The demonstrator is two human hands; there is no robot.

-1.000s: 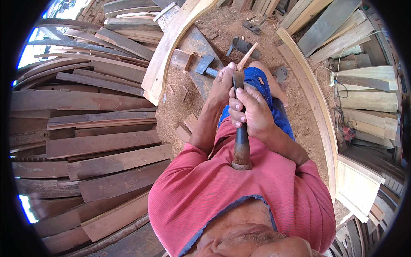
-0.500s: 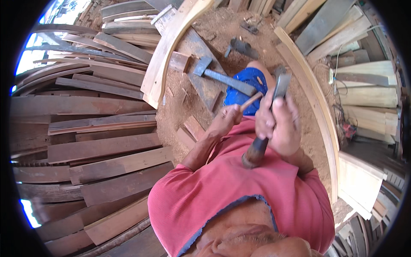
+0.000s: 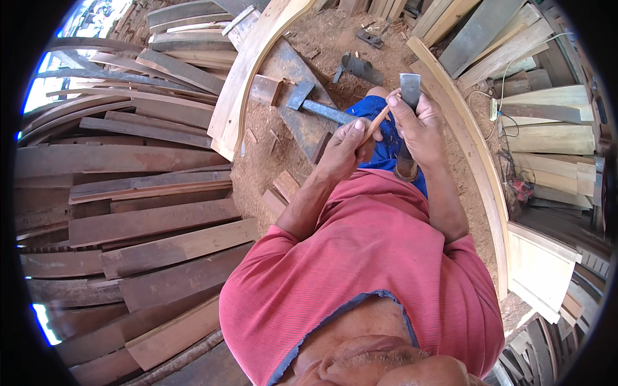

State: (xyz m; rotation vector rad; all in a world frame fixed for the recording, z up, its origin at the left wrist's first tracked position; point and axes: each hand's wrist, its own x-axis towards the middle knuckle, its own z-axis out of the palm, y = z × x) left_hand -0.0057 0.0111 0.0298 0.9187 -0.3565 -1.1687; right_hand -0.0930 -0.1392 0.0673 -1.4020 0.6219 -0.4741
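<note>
My left hand (image 3: 347, 147) is closed round a short, slim wooden stick (image 3: 376, 126), which slants up towards my other hand. My right hand (image 3: 421, 132) grips a chisel (image 3: 410, 87) by the upper part, its broad steel blade pointing up and away from me. Below the fingers, the chisel's dark handle hangs over my blue shorts (image 3: 378, 154). The stick's far tip meets the right thumb and fingers close to the blade; whether it touches the steel I cannot tell. Left of the hands, an axe-like metal tool (image 3: 300, 95) lies with its shaft running towards my left hand.
A curved pale board (image 3: 241, 90) stands at the left, with a grey plank (image 3: 290, 67) beside it. Another long curved board (image 3: 479, 154) bends past my right side. Stacked planks (image 3: 154, 222) fill the left. Sawdust covers the ground (image 3: 328, 38), where a curved metal piece (image 3: 362, 68) lies.
My right hand has moved away from my chest and turned the chisel more upright. My left hand has moved slightly right and forward, bringing the stick up to the right fingers.
</note>
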